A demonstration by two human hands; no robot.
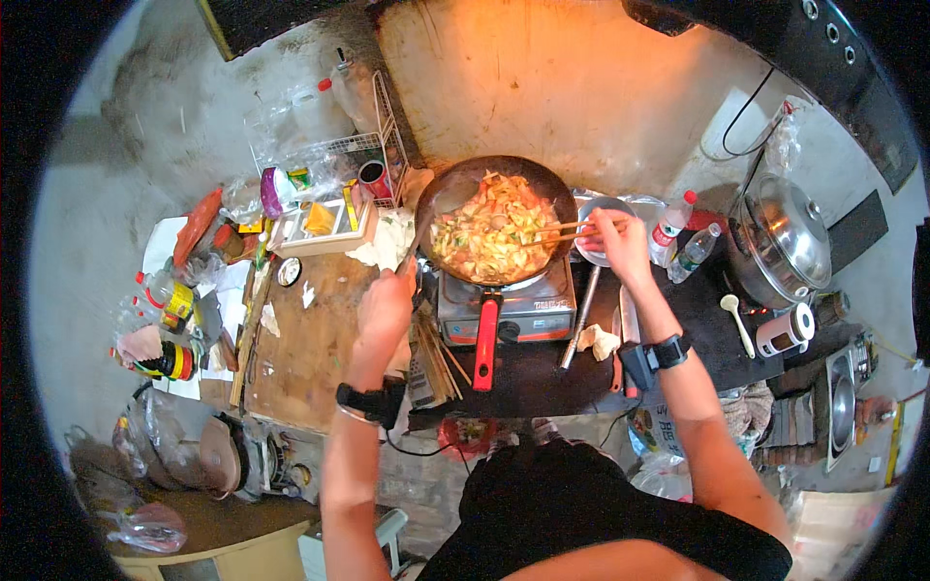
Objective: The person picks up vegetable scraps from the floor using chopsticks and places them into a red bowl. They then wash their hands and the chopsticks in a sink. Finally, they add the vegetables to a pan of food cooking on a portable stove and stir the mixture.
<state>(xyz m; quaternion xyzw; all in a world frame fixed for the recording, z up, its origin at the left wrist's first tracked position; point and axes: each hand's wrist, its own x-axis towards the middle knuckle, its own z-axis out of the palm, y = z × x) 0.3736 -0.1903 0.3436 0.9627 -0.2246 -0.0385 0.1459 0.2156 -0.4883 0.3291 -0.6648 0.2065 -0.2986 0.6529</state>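
A dark frying pan (pixel 488 370) with a red handle rests on a portable gas stove (pixel 465 312). Cooked sliced food (pixel 494 225) fills it. My left hand (pixel 386 309), left of the pan, is closed around the handle of a spatula (pixel 434 218), whose blade reaches into the pan's upper left. Between the fingers of my right hand (pixel 617 243) is a pair of wooden chopsticks (pixel 563 234); their tips lie over the food at the pan's right side. Behind my right hand, partly hidden by it, sits a pale bowl or ladle (pixel 590 210).
A wooden board (pixel 312 341) lies at left beside a divided seasoning box (pixel 320 243). Right of the stove are knives (pixel 628 319), plastic bottles (pixel 672 221) and a large steel pot (pixel 785 240). A wire rack (pixel 385 131) stands behind.
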